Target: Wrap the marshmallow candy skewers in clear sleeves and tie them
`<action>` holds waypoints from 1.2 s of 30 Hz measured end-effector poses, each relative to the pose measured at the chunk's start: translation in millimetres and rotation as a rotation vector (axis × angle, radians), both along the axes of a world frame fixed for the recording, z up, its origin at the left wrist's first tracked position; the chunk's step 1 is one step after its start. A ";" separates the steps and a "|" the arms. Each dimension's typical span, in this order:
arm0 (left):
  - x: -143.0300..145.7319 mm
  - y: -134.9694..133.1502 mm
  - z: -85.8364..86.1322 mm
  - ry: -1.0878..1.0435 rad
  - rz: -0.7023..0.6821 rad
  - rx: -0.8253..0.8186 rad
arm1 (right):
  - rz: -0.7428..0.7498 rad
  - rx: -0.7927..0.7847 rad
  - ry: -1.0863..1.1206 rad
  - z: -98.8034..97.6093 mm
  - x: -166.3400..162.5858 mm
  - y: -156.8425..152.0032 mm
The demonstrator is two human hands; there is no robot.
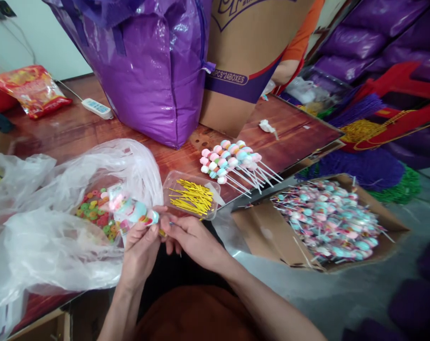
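Observation:
A marshmallow candy skewer (135, 209) in a clear wrapper, pink, blue and white, is gripped near its lower end by my left hand (141, 244). Beside it, my right hand (192, 237) is closed with pinched fingers at the same end of the skewer. A bit of yellow twist tie (162, 232) shows between the hands; the fingers partly hide it. Just beyond them, a clear plastic tray (170, 182) contains many yellow twist ties (193, 195). Unwrapped marshmallow skewers (229, 158) on white sticks lie in a pile behind the tray.
Left of my hands, a white plastic bag (69, 255) holds colourful ring candies (94, 208). A cardboard box (268, 232) of wrapped skewers stands right, below table height. A purple bag (147, 71) and large carton (232, 104) stand behind; another person's arm (288, 71) shows beyond.

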State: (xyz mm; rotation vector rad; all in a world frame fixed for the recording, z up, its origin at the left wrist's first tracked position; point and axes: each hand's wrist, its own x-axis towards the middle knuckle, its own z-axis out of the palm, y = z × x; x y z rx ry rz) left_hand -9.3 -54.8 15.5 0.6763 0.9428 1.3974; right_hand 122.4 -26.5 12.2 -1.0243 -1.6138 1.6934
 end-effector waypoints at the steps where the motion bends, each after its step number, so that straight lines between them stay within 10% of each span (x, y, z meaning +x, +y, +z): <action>1: -1.1 1.0 -1.4 -0.003 0.035 0.022 | -0.020 0.174 -0.157 -0.2 5.0 5.8; 5: 2.0 7.5 -10.4 0.052 0.082 0.001 | -0.267 0.650 -0.825 -15.3 23.3 32.7; 14: 7.8 18.0 -14.9 0.016 0.125 -0.084 | -0.125 0.655 -1.202 -28.3 24.2 56.9; 21: 5.6 26.2 -16.4 -0.018 0.158 -0.101 | -0.192 0.548 -1.016 -25.7 37.3 57.9; 28: 12.5 29.2 -22.9 0.042 0.133 -0.156 | -0.367 0.408 0.023 -11.0 20.4 27.8; 36: 22.6 23.3 -22.5 0.045 0.142 -0.101 | -0.589 0.171 0.193 -31.6 -11.2 10.4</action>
